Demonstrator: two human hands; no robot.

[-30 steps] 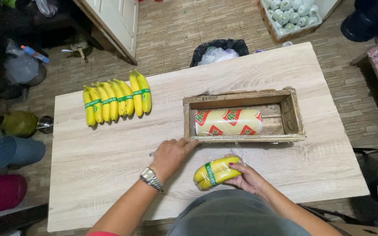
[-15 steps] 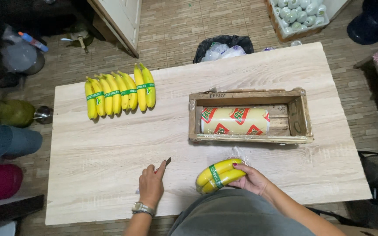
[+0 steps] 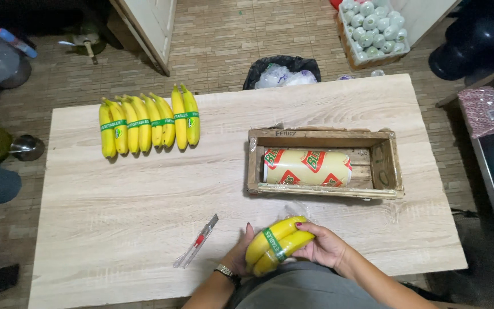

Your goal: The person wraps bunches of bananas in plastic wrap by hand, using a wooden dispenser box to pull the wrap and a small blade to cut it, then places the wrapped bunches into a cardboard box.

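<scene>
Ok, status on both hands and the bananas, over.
Both hands, left hand and right hand, grip banded banana pair. Small cutter lies left of it. Nothing in the way.

Illumination is even and moderately bright over the tabletop (image 3: 144,194), from overhead; no hard-edged shadows are cast. Soft, short shadows lie beneath the row of bananas (image 3: 147,123) and inside the wooden box (image 3: 384,163). The film roll (image 3: 307,167) shows a faint sheen along its upper surface. Room corners fall off to dark: upper left, upper right and the right edge are underexposed. Wide-angle distortion bows the tabletop edges outward. Focus is sharp at centre; the lower edge, at the grey clothing, is soft. No motion blur is evident.
</scene>
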